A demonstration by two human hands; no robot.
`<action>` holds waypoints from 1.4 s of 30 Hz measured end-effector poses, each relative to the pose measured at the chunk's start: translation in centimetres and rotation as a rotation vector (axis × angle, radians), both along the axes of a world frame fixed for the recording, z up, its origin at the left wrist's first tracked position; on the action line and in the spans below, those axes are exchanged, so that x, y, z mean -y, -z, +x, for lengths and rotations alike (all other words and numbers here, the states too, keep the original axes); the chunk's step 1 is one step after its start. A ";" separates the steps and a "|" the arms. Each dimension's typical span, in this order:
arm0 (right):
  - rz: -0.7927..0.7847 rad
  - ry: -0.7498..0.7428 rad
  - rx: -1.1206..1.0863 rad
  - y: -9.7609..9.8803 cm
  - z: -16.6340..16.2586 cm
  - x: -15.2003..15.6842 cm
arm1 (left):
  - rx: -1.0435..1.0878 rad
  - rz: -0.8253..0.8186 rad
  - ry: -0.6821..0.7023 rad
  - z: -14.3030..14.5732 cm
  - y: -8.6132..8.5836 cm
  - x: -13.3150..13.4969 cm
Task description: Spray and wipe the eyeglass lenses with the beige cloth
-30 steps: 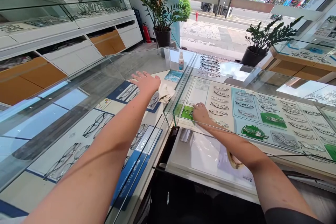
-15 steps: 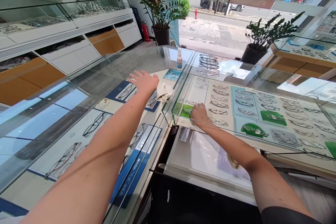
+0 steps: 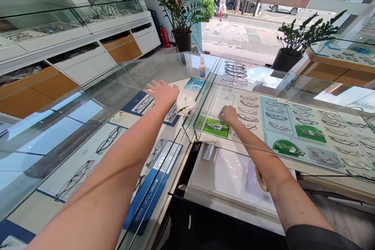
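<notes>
Right hand [image 3: 228, 114]: it has moved up a bit since the last look, so more of the green card [image 3: 224, 133] shows now; it seems to be inside the glass case [image 3: 209, 140].
Fingertips on that side: bent and close together, by the end of some thin-rimmed glasses [image 3: 215, 116]; I cannot tell if they pinch them.
Thin-rimmed glasses: they lie just past the green card, at the near end of the white board [image 3: 222, 100].
Green card: another pair of glasses [image 3: 216, 126] lies on it, and no finger seems to touch that pair.
Left hand [image 3: 162, 92]: it stays palm down, fingers spread apart, on or just over the left glass counter [image 3: 140, 74]; I see nothing in its grip.
Cloth [image 3: 184, 104]: crumpled, right beside the left hand; the spray bottle [image 3: 202, 68] stands farther back.
Rows of glasses [image 3: 247, 109]: lined up neatly on the right; that part looks done to me.
White board: fewer glasses show here, so I think this bit is not finished; how much is left, I cannot tell.
</notes>
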State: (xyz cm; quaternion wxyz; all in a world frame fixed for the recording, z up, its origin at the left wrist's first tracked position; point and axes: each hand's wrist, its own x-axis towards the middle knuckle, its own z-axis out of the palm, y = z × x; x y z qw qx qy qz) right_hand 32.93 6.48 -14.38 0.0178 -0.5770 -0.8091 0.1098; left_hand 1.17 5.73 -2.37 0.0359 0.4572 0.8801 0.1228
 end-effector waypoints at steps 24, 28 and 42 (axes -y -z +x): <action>0.039 -0.033 0.026 -2.4 -0.8 2.7 | -0.003 0.002 -0.004 -0.2 0.1 -0.2; 0.104 -0.117 0.010 -4.3 -1.6 8.4 | 0.006 0.012 -0.004 -0.3 0.1 -0.4; 0.158 -0.717 -0.439 -17.1 -0.4 20.3 | -0.019 0.035 -0.001 -0.5 0.6 -0.5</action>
